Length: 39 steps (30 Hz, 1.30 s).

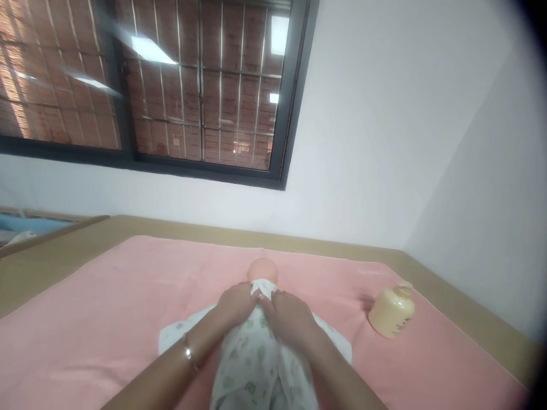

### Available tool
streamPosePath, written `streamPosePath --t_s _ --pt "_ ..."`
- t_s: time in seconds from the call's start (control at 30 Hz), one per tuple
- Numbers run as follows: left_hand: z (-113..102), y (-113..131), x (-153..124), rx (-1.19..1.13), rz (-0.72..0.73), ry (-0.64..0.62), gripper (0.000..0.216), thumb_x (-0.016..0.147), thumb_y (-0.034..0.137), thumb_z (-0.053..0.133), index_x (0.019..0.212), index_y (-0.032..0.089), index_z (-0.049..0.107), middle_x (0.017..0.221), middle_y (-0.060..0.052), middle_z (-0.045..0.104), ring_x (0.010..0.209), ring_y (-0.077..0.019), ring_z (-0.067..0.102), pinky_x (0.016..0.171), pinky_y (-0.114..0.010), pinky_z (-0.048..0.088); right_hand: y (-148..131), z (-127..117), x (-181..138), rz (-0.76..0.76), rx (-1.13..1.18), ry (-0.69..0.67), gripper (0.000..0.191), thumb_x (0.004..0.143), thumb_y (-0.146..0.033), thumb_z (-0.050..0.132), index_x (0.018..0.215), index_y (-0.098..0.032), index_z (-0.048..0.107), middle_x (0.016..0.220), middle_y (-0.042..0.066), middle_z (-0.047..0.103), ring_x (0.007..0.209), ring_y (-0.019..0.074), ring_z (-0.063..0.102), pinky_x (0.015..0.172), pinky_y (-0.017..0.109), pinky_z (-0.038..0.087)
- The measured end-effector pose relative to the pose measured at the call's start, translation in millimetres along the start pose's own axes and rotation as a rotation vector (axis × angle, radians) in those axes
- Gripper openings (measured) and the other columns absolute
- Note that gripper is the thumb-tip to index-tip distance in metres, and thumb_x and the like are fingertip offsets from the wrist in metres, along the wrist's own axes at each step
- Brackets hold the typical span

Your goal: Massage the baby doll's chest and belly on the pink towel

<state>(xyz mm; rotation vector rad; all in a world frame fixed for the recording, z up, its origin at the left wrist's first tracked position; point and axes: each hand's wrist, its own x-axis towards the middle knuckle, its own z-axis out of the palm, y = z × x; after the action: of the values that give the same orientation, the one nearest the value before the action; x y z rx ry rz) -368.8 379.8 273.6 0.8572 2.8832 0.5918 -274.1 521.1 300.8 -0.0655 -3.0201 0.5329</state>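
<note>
A baby doll lies on the pink mat (141, 302), its bald head (262, 269) pointing away from me. Over its body is a white baby gown (252, 370) with a green print, the sleeves spread out to both sides. My left hand (237, 304) is closed on the cloth at the neckline, just below the head. Close beside it, my right hand (293, 316) grips the other side of the same neckline. The thumbs nearly meet at the middle. Both hands cover the doll's chest, and the gown hides the rest of its body.
A yellow pump bottle (391, 312) stands on the mat to the right. The mat lies on a wooden table with a raised edge (205, 230) against a white wall. Above is a barred window (205, 85). Blue cloth (32, 223) shows at the far left.
</note>
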Motion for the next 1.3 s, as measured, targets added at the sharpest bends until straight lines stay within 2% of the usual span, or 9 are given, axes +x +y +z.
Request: streamPosePath --t_s 0.1,0.23,0.33,0.5,0.7,0.87,0.97,1.13,1.3 --pt "-2.4 -1.8 0.5 -0.003 0.030 -0.009 0.041 0.093 0.043 0.029 0.097 0.018 0.062 0.096 -0.009 0.065 0.083 -0.0209 0.061 0.072 -0.031 0.046 -5.7 0.8 -7.1 -0.045 -0.017 0.013 0.067 0.095 -0.054 0.011 0.104 -0.012 0.062 0.111 0.019 0.059 0.102 0.0282 0.055 0.080 0.037 0.042" --pt "-1.8 20.7 -19.4 0.370 0.074 -0.004 0.031 0.083 0.010 0.037 0.101 0.012 0.062 0.099 -0.014 0.061 0.090 -0.0263 0.059 0.076 -0.036 0.046 -0.3 12.4 6.0 0.011 -0.009 0.023 0.067 0.095 -0.054 0.010 0.105 -0.012 0.062 0.114 0.018 0.059 0.105 0.0296 0.054 0.083 0.040 0.042" --pt "2.9 34.8 -32.4 0.443 0.024 0.039 0.038 0.076 0.001 0.037 0.106 0.007 0.060 0.102 -0.018 0.059 0.094 -0.0284 0.057 0.079 -0.038 0.046 5.9 19.7 19.8 0.112 -0.035 0.055 0.070 0.095 -0.054 0.009 0.109 -0.009 0.060 0.111 0.019 0.060 0.101 0.0305 0.056 0.083 0.042 0.042" --pt "5.1 19.1 -21.2 0.359 0.116 0.081 0.027 0.084 0.015 0.039 0.097 0.012 0.062 0.099 -0.016 0.061 0.092 -0.0286 0.058 0.079 -0.040 0.046 -0.6 13.7 12.5 0.081 -0.059 0.026 0.067 0.096 -0.052 0.010 0.109 -0.010 0.060 0.108 0.019 0.060 0.100 0.0289 0.056 0.084 0.041 0.042" --pt "-4.8 -6.9 -0.3 -0.124 -0.017 -0.014 0.034 0.090 0.043 0.035 0.094 0.020 0.059 0.093 -0.006 0.066 0.079 -0.0206 0.061 0.068 -0.031 0.045 -18.0 6.3 -15.6 -0.052 -0.015 0.008 0.064 0.095 -0.054 0.012 0.115 -0.013 0.056 0.118 0.020 0.055 0.113 0.0301 0.049 0.089 0.041 0.040" --pt "-1.7 16.5 -20.2 0.324 0.113 0.077 0.026 0.085 0.021 0.037 0.091 0.014 0.062 0.093 -0.014 0.063 0.086 -0.0282 0.058 0.075 -0.042 0.043 -1.0 11.3 5.5 0.006 -0.001 0.013 0.064 0.096 -0.053 0.010 0.108 -0.013 0.059 0.110 0.017 0.059 0.101 0.0277 0.056 0.084 0.040 0.041" --pt "3.8 29.7 -30.9 0.428 0.170 0.106 0.025 0.078 0.009 0.039 0.088 0.011 0.062 0.094 -0.016 0.061 0.089 -0.0280 0.056 0.077 -0.042 0.042 10.8 12.8 18.3 0.098 0.003 -0.005 0.067 0.095 -0.054 0.009 0.105 -0.012 0.059 0.108 0.018 0.061 0.094 0.0271 0.059 0.079 0.038 0.042" --pt "9.4 16.5 -18.8 0.329 0.137 0.144 0.023 0.084 0.022 0.042 0.090 0.013 0.062 0.094 -0.015 0.063 0.087 -0.0263 0.058 0.073 -0.038 0.043 2.4 8.5 4.6 0.041 -0.014 0.011 0.065 0.095 -0.055 0.011 0.104 -0.013 0.060 0.102 0.016 0.062 0.093 0.0269 0.058 0.079 0.037 0.041" --pt "4.9 -2.9 0.4 0.011 0.009 0.038 0.030 0.087 0.041 0.040 0.084 0.019 0.060 0.085 -0.006 0.065 0.074 -0.0196 0.061 0.062 -0.029 0.043 -9.9 11.5 -10.0 -0.084 -0.066 0.027 0.065 0.096 -0.053 0.012 0.110 -0.011 0.060 0.107 0.018 0.060 0.104 0.0291 0.052 0.086 0.038 0.038"
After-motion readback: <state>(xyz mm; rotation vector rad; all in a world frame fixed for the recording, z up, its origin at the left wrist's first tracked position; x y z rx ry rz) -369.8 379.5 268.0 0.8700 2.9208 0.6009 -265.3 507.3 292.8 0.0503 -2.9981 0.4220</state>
